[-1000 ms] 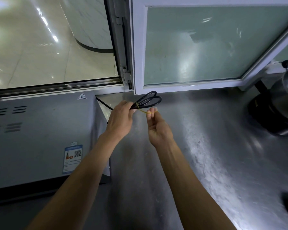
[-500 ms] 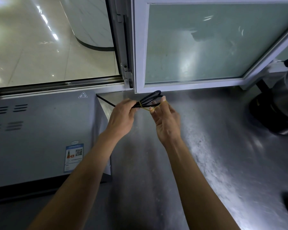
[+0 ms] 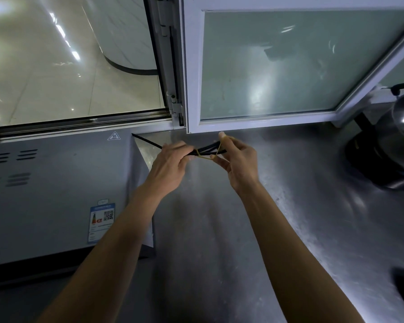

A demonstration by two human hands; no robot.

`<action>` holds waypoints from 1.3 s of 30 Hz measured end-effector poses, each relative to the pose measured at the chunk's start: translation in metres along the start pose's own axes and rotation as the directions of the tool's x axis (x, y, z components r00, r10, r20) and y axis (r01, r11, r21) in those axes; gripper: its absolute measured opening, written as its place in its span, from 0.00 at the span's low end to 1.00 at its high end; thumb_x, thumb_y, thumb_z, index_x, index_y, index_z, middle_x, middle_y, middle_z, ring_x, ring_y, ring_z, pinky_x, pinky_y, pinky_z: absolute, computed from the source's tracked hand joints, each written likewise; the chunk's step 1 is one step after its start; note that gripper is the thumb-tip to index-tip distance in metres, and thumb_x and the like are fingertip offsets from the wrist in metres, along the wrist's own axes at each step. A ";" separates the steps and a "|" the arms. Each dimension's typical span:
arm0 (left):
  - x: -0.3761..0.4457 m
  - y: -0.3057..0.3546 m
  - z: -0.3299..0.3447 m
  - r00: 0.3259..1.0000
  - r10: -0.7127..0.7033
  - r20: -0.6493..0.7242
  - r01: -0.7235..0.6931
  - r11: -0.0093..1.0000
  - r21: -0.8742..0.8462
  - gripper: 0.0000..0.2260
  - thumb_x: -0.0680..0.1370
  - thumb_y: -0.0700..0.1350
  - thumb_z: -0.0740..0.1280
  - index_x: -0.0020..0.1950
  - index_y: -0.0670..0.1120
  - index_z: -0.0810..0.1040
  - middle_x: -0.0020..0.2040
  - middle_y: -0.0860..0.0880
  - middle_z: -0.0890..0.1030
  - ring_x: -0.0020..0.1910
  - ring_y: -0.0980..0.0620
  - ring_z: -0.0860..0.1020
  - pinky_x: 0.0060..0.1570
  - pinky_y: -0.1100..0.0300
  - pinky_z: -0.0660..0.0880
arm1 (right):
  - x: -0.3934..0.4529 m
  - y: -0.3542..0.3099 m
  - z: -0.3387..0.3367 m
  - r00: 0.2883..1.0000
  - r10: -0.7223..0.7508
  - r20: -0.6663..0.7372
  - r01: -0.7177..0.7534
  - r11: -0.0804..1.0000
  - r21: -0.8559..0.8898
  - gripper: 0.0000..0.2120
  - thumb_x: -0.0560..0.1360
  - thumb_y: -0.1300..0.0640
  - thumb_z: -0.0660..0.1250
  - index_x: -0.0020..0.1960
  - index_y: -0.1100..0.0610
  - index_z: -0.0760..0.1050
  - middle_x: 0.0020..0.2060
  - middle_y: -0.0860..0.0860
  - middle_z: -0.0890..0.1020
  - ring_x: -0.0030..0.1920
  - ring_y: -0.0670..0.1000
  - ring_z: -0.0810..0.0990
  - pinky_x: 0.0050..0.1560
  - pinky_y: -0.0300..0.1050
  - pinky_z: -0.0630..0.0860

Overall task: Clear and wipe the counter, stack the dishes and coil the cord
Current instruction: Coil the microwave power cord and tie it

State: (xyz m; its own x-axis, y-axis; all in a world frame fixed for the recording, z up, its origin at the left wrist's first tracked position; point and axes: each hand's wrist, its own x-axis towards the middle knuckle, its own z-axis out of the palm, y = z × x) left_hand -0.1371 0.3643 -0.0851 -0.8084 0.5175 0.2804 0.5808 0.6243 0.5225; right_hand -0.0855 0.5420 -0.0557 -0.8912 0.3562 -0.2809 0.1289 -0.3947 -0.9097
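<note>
Fingers [image 3: 222, 159] of your right hand [image 3: 239, 164] are hooked in the rubber band [image 3: 204, 156], stretching it toward 3 o'clock; your left hand [image 3: 170, 165] is clamped on the folded cord [image 3: 210, 147] above the worktop [image 3: 278, 229]. Over-stretch and the band could snap (or slip off), springing the loops. One strand runs toward 10 o'clock behind the appliance [image 3: 56, 194]; tugging could drag it.

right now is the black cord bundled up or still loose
Bundled: the cord is folded into loops that the left hand grips, while the right hand stretches a yellow rubber band around them.
</note>
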 end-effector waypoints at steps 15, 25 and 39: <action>-0.003 -0.006 0.006 0.994 0.106 0.033 -0.109 0.989 0.095 0.07 0.78 0.33 0.66 0.49 0.45 0.77 0.42 0.50 0.75 0.38 0.50 0.71 0.48 0.45 0.70 | 0.037 0.005 0.005 0.998 0.060 -0.036 -0.070 0.861 -0.504 0.03 0.72 0.60 0.73 0.39 0.58 0.83 0.35 0.55 0.82 0.36 0.51 0.79 0.38 0.46 0.77; 0.000 -0.008 0.009 0.991 -0.135 0.024 0.137 0.983 -0.124 0.04 0.81 0.38 0.65 0.49 0.43 0.79 0.37 0.57 0.70 0.35 0.53 0.70 0.38 0.57 0.63 | 0.032 -0.003 0.012 0.994 0.074 0.077 -0.046 0.950 -0.309 0.14 0.79 0.47 0.67 0.48 0.58 0.80 0.43 0.52 0.85 0.48 0.51 0.84 0.54 0.52 0.80; 0.001 -0.004 0.003 0.934 -0.318 0.160 0.342 0.927 -0.154 0.05 0.84 0.46 0.60 0.49 0.48 0.72 0.45 0.46 0.76 0.40 0.49 0.73 0.38 0.54 0.66 | 0.025 0.000 0.011 0.968 -0.158 0.197 0.212 0.931 -0.296 0.09 0.78 0.53 0.70 0.52 0.59 0.79 0.46 0.61 0.84 0.49 0.57 0.84 0.49 0.52 0.83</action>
State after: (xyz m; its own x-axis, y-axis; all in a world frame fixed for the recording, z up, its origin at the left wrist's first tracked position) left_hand -0.1400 0.3646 -0.0895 -0.9249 0.3788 -0.0332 0.2472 0.6655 0.7043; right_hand -0.1128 0.5421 -0.0591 -0.9685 0.2398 -0.0677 0.0596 -0.0408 -0.9974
